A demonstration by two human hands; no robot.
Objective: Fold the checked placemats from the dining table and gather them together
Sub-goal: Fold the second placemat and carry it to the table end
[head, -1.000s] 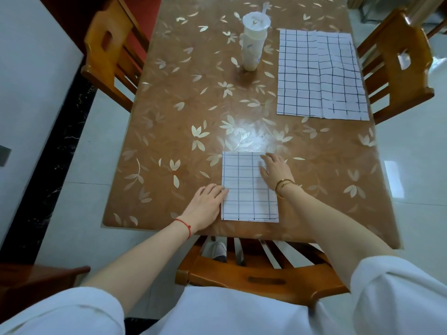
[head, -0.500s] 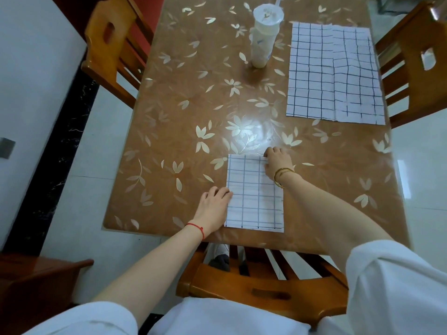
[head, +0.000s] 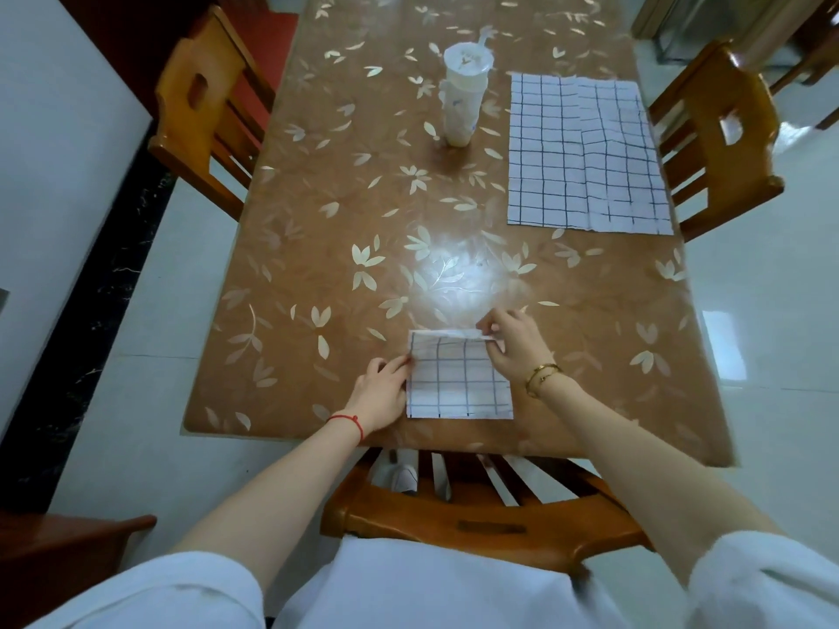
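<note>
Right grip (head: 515,351) pinches the far edge of the mat (head: 458,383), near on the table (head: 318,247); left grip (head: 379,394), fingers loose, touches its left side. I fear an uneven pull skews the fold.

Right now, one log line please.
folded placemat: near edge | right hand: pinches its far edge | left hand: touches left edge | second placemat: flat, far right

No legible text or labels anywhere

Leaf-patterned brown table (head: 318,265), 3 wooden chairs (head: 490,524), glossy white floor (head: 762,311), white wall (head: 54,152)
</note>
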